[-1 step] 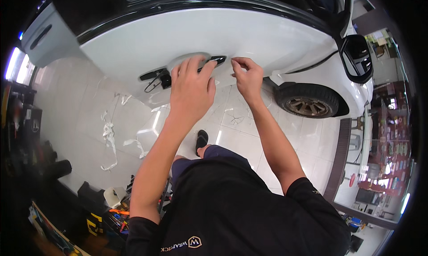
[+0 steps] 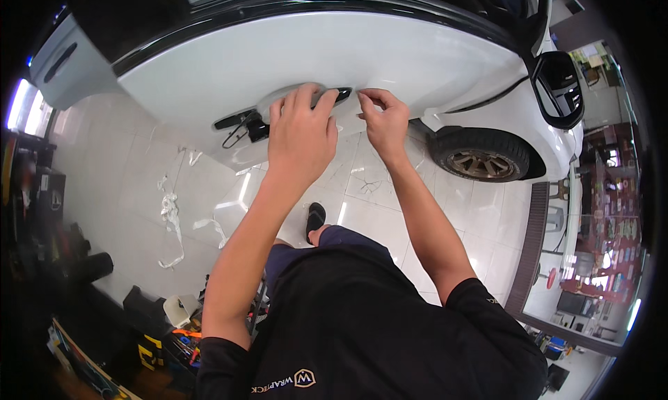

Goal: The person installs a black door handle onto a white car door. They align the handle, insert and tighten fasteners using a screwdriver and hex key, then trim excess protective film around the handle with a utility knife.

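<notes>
A: Left hand?
B: Our left hand [image 2: 300,139], upper centre of frame, is half open, fingers spread and curled at the black door handle [image 2: 344,94]. Can't tell if we're gripping or just touching.
A: Right?
B: Our right hand [image 2: 386,121], just right of the handle, has thumb and index drawn together near the white door [image 2: 445,66]. Can't tell if we've something pinched.
A: Handle?
B: Upper centre, its right end visible past our left fingers.
</notes>
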Demonstrator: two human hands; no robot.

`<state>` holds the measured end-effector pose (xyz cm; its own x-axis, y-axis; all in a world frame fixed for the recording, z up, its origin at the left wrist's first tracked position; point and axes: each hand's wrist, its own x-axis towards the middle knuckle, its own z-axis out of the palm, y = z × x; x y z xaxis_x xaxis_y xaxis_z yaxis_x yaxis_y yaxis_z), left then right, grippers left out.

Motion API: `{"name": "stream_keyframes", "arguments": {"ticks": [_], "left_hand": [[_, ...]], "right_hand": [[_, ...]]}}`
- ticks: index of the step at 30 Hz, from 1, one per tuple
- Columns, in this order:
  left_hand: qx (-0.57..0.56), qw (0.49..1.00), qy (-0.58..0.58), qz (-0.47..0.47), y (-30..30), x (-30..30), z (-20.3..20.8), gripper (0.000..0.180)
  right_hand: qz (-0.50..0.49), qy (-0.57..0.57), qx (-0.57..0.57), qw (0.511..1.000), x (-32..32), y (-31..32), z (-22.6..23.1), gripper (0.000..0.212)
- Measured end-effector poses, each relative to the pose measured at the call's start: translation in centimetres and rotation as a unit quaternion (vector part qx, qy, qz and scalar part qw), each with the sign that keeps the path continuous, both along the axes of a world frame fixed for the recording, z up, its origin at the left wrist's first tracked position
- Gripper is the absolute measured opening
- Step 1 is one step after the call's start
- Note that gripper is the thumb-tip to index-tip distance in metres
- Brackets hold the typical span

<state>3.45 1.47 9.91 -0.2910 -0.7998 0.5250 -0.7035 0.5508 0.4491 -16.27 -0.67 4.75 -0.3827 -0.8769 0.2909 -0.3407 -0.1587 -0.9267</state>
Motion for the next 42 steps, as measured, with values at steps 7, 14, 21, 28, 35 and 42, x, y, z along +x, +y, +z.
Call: {"name": "stream_keyframes", "arguments": {"ticks": [7,14,21,28,35,42], "left_hand": [[0.096,0.990,-0.097,-0.020,-3.2,-2.5,-1.7,0.053],[0.113,0.984,-0.108,-0.085,-4.1,-0.8,-1.4,0.062],[0.142,0.969,-0.150,-0.134,-4.0,-0.1,-0.7,0.069],[0.128,0.968,-0.154,-0.152,-4.1,-0.1,-1.2,0.072],[0.121,0.970,-0.143,-0.155,-4.4,0.1,-1.2,0.071],[0.127,0.969,-0.140,-0.160,-4.4,0.2,-1.4,0.071]], "right_hand": [[-0.058,-0.014,-0.023,0.998,1.0,-1.4,-1.1,0.015],[-0.120,0.018,-0.027,0.992,3.2,-1.8,0.1,0.012],[-0.134,0.060,-0.045,0.988,3.0,-2.5,-0.5,0.009],[-0.159,0.100,-0.029,0.982,3.1,-2.7,-0.9,0.010],[-0.141,0.014,0.031,0.989,3.0,-2.7,-0.3,0.016],[-0.137,-0.045,0.026,0.989,3.5,-2.6,0.1,0.018]]}}
